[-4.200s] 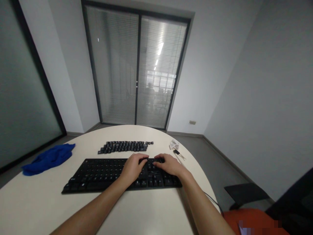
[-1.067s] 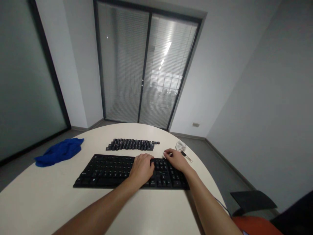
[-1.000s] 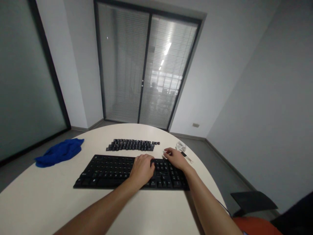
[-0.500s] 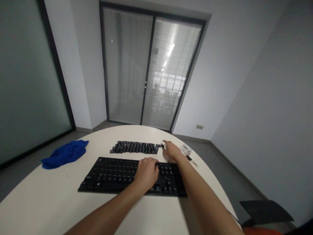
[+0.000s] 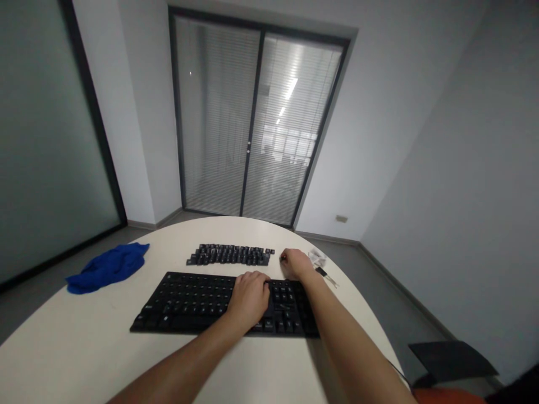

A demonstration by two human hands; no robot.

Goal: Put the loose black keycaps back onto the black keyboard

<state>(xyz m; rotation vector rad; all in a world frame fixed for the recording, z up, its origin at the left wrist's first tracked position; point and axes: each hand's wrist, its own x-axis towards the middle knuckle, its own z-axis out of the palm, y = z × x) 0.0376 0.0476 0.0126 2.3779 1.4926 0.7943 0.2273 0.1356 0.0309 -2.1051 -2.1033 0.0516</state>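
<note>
Since a second ago the right hand [image 5: 296, 262] has left the right end of the keyboard [image 5: 197, 300] and moved to the far side of it, onto the bare desk [image 5: 84, 348] just right of the loose keycaps [image 5: 229, 254]; half a second ago its fingers were stretched toward the last keycap of that group, and now they are curled in. A small dark piece shows at its fingertips [image 5: 283, 258], most likely a single keycap pinched between thumb and forefinger, though it is too small to be sure of the grip. The left hand [image 5: 250, 297] has hardly shifted: it lies palm down on the right half of the keyboard, fingers bent over the keys, pressing on them rather than grasping anything.

The black keyboard sits near the person, running left to right across the pale round desk, its right end under the right forearm. The loose keycaps lie in neat rows just beyond the keyboard's far edge, apart from it. To the right of the right hand, near the desk's edge, rest a crumpled bit of white paper [image 5: 316, 257] and a small dark tool [image 5: 323, 273]. A blue cloth [image 5: 107, 266] lies bunched far to the left on the desk, well apart from the keyboard. Behind the desk stands a glass door with closed blinds [image 5: 252, 123].
</note>
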